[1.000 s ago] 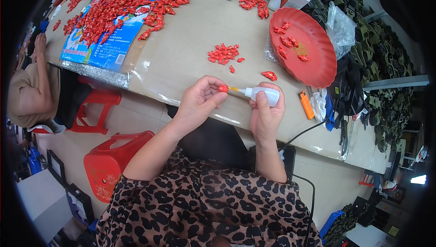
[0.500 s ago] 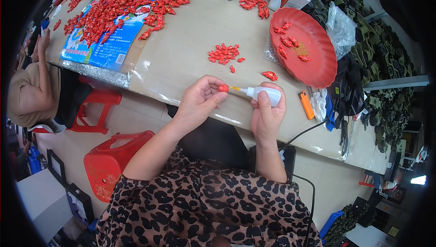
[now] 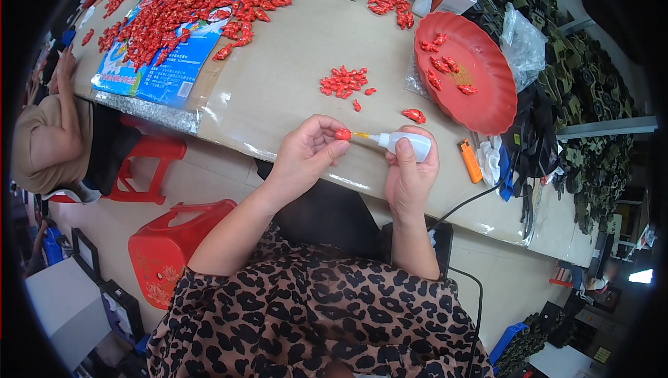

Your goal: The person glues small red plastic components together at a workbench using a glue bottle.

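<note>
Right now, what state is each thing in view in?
Left hand: pinching red piece
Right hand: gripping bottle
Red piece: held, nozzle at it, contact unclear
Bottle: tipped sideways, nozzle leftward
Dish: holding several red figures
Bag: crumpled
Near stool: upright

- The head view looks down and ahead from the person's head across the workbench [image 3: 278, 58].
- The leopard-print blouse [image 3: 313, 301], closest to the lens, fills the near middle.
- Farther off, the left hand [image 3: 306, 155] and right hand [image 3: 412, 176] lie near the centre, with floor [image 3: 508, 274] showing left and right.
</note>
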Tool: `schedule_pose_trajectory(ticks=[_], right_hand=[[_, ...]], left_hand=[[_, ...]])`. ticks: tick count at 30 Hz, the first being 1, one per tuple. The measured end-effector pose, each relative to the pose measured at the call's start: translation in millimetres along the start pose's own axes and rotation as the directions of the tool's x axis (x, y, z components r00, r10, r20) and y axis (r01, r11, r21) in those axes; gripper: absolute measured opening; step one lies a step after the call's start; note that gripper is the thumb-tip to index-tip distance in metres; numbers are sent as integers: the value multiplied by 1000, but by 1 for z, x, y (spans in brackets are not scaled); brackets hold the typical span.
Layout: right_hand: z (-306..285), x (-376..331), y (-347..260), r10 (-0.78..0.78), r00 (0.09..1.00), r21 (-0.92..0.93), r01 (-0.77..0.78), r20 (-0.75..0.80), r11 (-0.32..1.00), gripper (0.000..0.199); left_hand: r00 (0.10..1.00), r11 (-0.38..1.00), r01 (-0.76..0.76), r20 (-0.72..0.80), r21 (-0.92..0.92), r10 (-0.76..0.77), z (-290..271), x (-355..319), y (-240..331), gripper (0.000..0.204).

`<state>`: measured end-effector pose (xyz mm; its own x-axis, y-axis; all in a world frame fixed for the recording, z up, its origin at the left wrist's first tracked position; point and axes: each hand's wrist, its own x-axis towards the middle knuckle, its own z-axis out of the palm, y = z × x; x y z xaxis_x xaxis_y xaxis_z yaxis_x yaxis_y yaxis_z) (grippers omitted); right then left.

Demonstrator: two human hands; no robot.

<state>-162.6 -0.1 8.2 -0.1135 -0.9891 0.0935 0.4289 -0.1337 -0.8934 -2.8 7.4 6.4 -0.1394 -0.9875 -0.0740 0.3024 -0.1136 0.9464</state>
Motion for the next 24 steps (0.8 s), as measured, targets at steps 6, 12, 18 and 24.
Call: schedule_pose_trajectory(ticks=[6,12,18,24], right_hand=[[0,1,1,-1,1000,16,1,3,1000,24],[0,0,1,9,1000,25,-9,-5,1000,23],[1,0,1,8,1000,51,-8,11,999,22],[-1,6,-7,135,990,323,-139,35,936,19]], left_hand=[[1000,1000,-6,3,-9,6,-1,0,0,17],[1000,1000,-21,9,-21,22,-1,0,0,16],[999,999,-37,16,-19,38,-2,0,1,16],[997,996,-9,70,-90,16,-3,2,11,17]])
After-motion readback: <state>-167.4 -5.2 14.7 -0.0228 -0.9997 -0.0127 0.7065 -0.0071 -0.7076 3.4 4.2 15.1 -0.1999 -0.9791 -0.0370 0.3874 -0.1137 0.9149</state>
